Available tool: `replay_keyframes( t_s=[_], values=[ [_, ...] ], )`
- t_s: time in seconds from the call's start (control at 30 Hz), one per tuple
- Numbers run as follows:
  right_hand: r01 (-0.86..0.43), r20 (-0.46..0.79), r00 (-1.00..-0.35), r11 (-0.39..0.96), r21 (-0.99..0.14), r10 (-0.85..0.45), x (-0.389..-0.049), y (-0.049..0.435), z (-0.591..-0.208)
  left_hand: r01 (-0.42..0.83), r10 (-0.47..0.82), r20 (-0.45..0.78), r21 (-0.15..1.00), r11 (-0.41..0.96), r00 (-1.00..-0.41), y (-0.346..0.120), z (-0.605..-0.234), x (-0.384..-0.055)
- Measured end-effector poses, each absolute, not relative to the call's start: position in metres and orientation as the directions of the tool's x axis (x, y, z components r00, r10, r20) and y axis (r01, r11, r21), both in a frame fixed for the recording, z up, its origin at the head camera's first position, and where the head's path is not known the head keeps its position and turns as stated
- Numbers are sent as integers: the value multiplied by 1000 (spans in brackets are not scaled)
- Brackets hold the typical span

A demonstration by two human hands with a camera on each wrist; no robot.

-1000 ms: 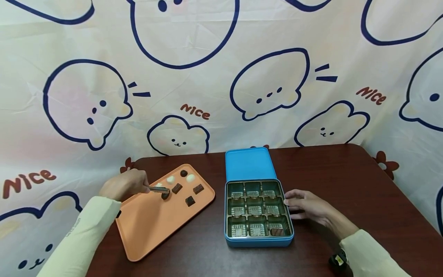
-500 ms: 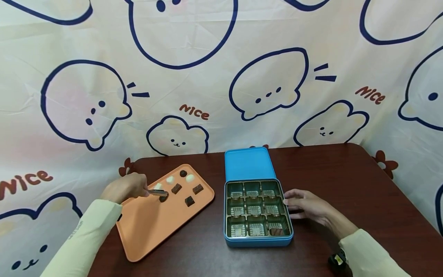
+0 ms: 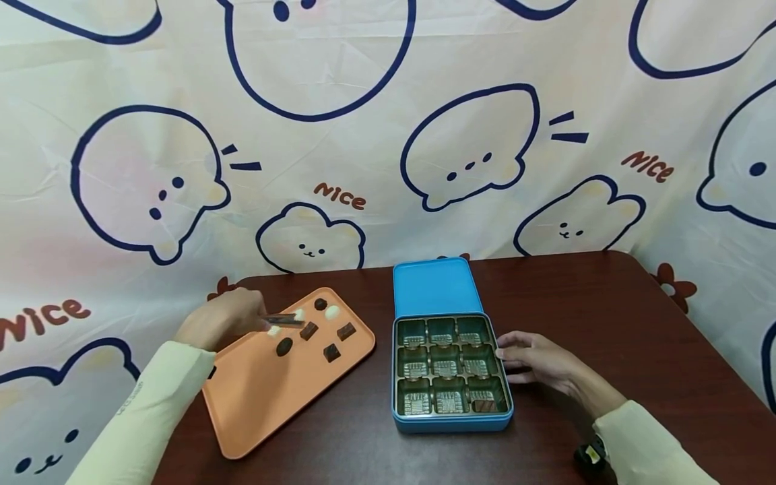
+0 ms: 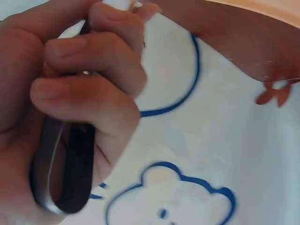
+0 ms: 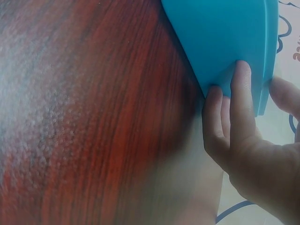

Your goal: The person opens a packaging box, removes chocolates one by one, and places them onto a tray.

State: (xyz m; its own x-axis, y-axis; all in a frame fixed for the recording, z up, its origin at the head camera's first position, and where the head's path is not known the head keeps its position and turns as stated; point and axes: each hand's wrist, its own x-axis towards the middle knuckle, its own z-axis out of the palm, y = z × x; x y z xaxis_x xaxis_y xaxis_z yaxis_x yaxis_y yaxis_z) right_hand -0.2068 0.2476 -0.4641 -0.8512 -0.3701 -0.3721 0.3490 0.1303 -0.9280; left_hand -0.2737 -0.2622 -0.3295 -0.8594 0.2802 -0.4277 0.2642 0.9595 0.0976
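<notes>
In the head view my left hand [image 3: 225, 318] grips metal tongs [image 3: 285, 321] over the far part of an orange tray [image 3: 254, 411]. Their tips overlap a brown chocolate [image 3: 308, 331] there. The left wrist view has fingers curled round the tongs, whose bent end [image 4: 77, 187] shows below the palm. To the right stands an open blue tin [image 3: 451, 424] with a divided insert; one brown chocolate [image 3: 485, 405] lies in its front right compartment. My right hand [image 3: 542, 364] rests against the tin's right side, fingers extended on the wall, thumb at the rim in the right wrist view.
Dark round chocolates [image 3: 284, 347], white ones [image 3: 331, 312], a dark square one [image 3: 331, 352] and another brown one [image 3: 346, 331] lie on the tray. The tin's blue lid [image 3: 436, 286] lies behind it. A patterned cloth [image 3: 388, 168] hangs behind the brown table [image 3: 582, 296].
The tongs have moved from the near dark round chocolate, up and right to the brown chocolate. That round chocolate now lies uncovered, slightly left of before. The right hand stays by the tin.
</notes>
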Motion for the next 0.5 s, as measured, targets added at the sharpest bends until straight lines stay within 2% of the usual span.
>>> replay_keyframes(
  t_s=[0.13,0.27,0.4,0.5],
  values=[
    [352,-378,-853,137,-926,-361,-207,247,-464,353,381,-382,144,924,-842,-238,-321,-271],
    [349,-375,-853,138,-927,-362,-208,246,-464,448,468,-343,142,883,-814,-211,-316,-264],
    [347,-373,-852,136,-928,-367,-207,246,-464,486,518,-329,179,855,-790,-184,-311,-255],
    [349,-374,-853,134,-927,-364,-206,247,-464,540,574,-273,194,819,-772,-164,-310,-246]
  ],
)
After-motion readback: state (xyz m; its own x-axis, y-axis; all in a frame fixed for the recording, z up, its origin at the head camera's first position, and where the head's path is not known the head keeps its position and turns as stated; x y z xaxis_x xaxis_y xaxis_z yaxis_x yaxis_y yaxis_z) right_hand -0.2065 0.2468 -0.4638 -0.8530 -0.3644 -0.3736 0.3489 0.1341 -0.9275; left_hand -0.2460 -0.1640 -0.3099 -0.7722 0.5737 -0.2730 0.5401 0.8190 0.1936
